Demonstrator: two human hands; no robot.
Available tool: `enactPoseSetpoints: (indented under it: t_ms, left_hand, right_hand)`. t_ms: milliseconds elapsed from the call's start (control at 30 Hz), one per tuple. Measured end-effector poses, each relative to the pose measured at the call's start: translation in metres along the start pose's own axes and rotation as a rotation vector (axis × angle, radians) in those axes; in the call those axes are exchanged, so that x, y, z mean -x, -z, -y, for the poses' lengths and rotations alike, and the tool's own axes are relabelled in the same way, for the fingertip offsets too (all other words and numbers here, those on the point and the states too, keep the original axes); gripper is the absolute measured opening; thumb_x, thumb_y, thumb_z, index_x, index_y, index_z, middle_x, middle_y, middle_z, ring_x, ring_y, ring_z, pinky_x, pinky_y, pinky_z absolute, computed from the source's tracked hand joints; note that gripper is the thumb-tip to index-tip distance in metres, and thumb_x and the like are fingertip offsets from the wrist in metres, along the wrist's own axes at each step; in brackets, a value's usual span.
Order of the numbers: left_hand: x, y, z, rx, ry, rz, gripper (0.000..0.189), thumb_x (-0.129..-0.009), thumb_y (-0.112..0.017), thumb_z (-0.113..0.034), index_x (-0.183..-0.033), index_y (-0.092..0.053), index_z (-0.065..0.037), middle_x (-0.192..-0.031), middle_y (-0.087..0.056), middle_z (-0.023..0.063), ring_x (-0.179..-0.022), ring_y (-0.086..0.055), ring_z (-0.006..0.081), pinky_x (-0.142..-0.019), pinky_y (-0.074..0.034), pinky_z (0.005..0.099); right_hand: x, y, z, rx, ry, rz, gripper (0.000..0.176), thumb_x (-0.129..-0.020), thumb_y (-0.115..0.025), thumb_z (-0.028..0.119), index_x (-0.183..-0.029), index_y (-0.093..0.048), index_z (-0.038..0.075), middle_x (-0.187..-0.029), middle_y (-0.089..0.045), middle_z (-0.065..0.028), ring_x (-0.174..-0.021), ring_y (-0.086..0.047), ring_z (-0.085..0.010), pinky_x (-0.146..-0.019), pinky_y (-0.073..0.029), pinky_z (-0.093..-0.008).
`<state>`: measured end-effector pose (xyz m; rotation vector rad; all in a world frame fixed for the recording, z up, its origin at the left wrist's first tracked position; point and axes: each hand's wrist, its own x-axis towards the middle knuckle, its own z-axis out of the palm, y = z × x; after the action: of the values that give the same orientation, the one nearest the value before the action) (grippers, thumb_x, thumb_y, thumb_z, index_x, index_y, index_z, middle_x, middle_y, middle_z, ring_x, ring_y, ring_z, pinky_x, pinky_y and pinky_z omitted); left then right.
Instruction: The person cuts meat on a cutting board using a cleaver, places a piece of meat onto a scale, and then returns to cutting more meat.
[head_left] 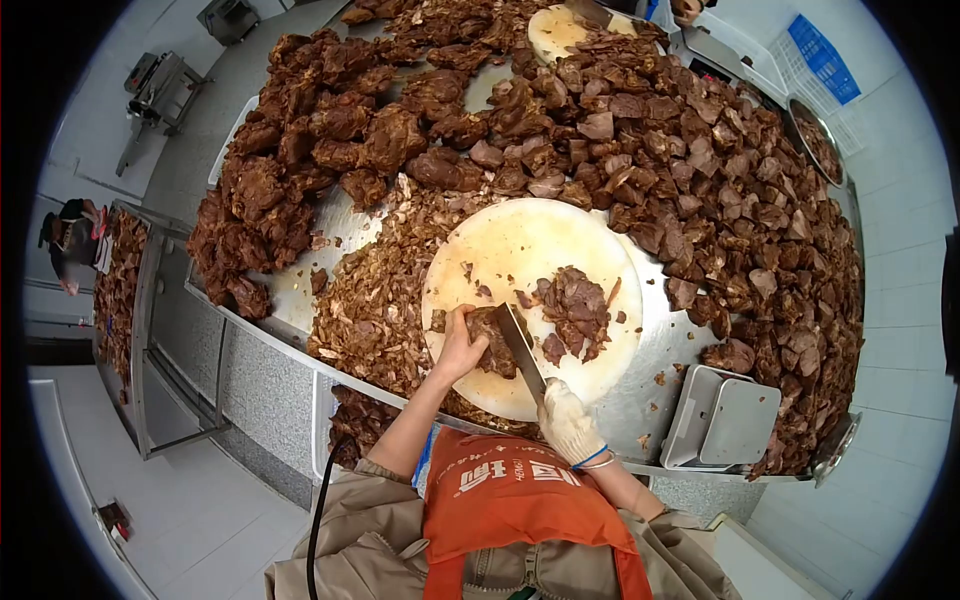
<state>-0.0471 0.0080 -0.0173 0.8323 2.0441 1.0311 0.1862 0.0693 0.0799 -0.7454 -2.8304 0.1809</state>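
Observation:
On a round cutting board [480, 240] lies a chunk of brown cooked meat [490, 345], held at its left side by the bare fingers of my left hand [460, 348]. My right hand [570, 425], in a whitish glove, is wrapped round the handle of a cleaver [522, 352]. The blade stands along the right side of the chunk, between it and a pile of cut meat [578, 310]. Small scraps of meat are scattered over the board near the blade.
Large meat chunks [340, 130] heap at the far left, cut pieces [740, 200] at the right, shredded bits [370, 290] left of the board. A scale [725, 420] stands front right. Another board [560, 35] lies at the back. A person [75, 240] stands far left.

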Motion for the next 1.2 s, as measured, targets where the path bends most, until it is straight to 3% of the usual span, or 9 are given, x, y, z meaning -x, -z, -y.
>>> enactPoseSetpoints:
  t_ms: [133, 200, 300, 533, 600, 867, 1000, 1067, 1200]
  left_hand:
    - [0.005, -0.004, -0.004, 0.020, 0.021, -0.067, 0.060, -0.079, -0.059, -0.012, -0.130, -0.031, 0.003, -0.122, -0.033, 0.0217, -0.117, -0.043, 0.0363, -0.103, -0.037, 0.0398]
    - [0.004, -0.005, -0.005, 0.033, 0.017, -0.078, 0.061, -0.079, -0.059, -0.012, -0.129, -0.030, 0.004, -0.121, -0.033, 0.0216, -0.116, -0.044, 0.0363, -0.102, -0.037, 0.0403]
    - [0.001, -0.002, -0.005, 0.072, 0.092, -0.042, 0.062, -0.079, -0.060, -0.013, -0.130, -0.029, 0.005, -0.122, -0.033, 0.0216, -0.116, -0.044, 0.0365, -0.103, -0.037, 0.0393]
    - [0.001, -0.003, -0.006, 0.044, 0.056, -0.064, 0.060, -0.079, -0.060, -0.013, -0.129, -0.032, 0.004, -0.121, -0.034, 0.0213, -0.117, -0.043, 0.0360, -0.104, -0.036, 0.0389]
    - [0.001, -0.004, -0.011, 0.094, 0.119, -0.062, 0.058, -0.079, -0.060, -0.011, -0.128, -0.032, 0.003, -0.121, -0.034, 0.0210, -0.116, -0.043, 0.0355, -0.103, -0.036, 0.0397]
    - [0.002, -0.006, -0.012, 0.082, 0.105, -0.078, 0.056, -0.077, -0.059, -0.007, -0.126, -0.033, 0.002, -0.119, -0.033, 0.0193, -0.112, -0.044, 0.0341, -0.100, -0.038, 0.0405]
    - [-0.002, -0.007, -0.011, 0.034, 0.070, -0.088, 0.056, -0.076, -0.061, -0.006, -0.124, -0.035, 0.002, -0.116, -0.035, 0.0186, -0.109, -0.045, 0.0331, -0.098, -0.039, 0.0398]
    - [-0.004, -0.008, -0.012, 0.032, 0.091, -0.073, 0.056, -0.075, -0.062, -0.007, -0.123, -0.035, 0.002, -0.115, -0.036, 0.0184, -0.108, -0.046, 0.0327, -0.097, -0.039, 0.0393]
    - [-0.015, -0.007, 0.000, 0.074, 0.087, -0.079, 0.053, -0.074, -0.063, -0.006, -0.120, -0.038, 0.002, -0.113, -0.038, 0.0181, -0.107, -0.045, 0.0315, -0.096, -0.039, 0.0380]
  right_hand:
    - [0.009, 0.013, 0.005, 0.193, 0.002, 0.111, 0.021, -0.087, -0.055, 0.016, -0.099, -0.055, 0.000, -0.085, -0.052, -0.0086, -0.065, -0.056, -0.0175, -0.045, -0.044, -0.0292]
    - [0.009, 0.015, 0.004, 0.589, 0.334, 0.183, 0.031, -0.085, -0.052, 0.017, -0.106, -0.058, -0.004, -0.096, -0.057, -0.0130, -0.074, -0.056, -0.0192, -0.049, -0.045, -0.0305]
    - [0.011, 0.008, 0.009, 0.281, 0.055, 0.183, 0.039, -0.084, -0.050, 0.018, -0.111, -0.059, -0.008, -0.105, -0.058, -0.0179, -0.083, -0.056, -0.0233, -0.055, -0.047, -0.0325]
    - [-0.002, 0.022, 0.013, 0.437, 0.154, 0.117, 0.039, -0.081, -0.051, 0.019, -0.109, -0.059, -0.007, -0.105, -0.058, -0.0185, -0.087, -0.056, -0.0243, -0.058, -0.047, -0.0329]
    - [-0.011, 0.025, 0.013, 0.693, 0.283, 0.178, 0.038, -0.087, -0.055, 0.022, -0.111, -0.055, -0.006, -0.094, -0.053, -0.0114, -0.065, -0.048, -0.0175, -0.045, -0.040, -0.0272]
    - [-0.002, 0.012, 0.015, 0.696, 0.296, 0.100, 0.036, -0.086, -0.053, 0.022, -0.108, -0.056, -0.005, -0.091, -0.055, -0.0118, -0.062, -0.047, -0.0158, -0.042, -0.039, -0.0274]
    - [-0.017, 0.019, 0.023, 0.278, -0.077, 0.366, 0.026, -0.085, -0.052, 0.018, -0.100, -0.055, -0.003, -0.076, -0.050, -0.0069, -0.054, -0.046, -0.0125, -0.043, -0.038, -0.0273]
    - [-0.022, 0.007, 0.020, 0.134, -0.068, 0.236, 0.026, -0.083, -0.049, 0.009, -0.104, -0.050, -0.006, -0.073, -0.049, -0.0063, -0.055, -0.055, -0.0141, -0.041, -0.042, -0.0245]
    - [-0.027, -0.015, 0.020, 0.390, 0.026, 0.082, 0.014, -0.081, -0.052, 0.010, -0.093, -0.052, 0.003, -0.069, -0.051, -0.0042, -0.043, -0.055, -0.0116, -0.032, -0.042, -0.0293]
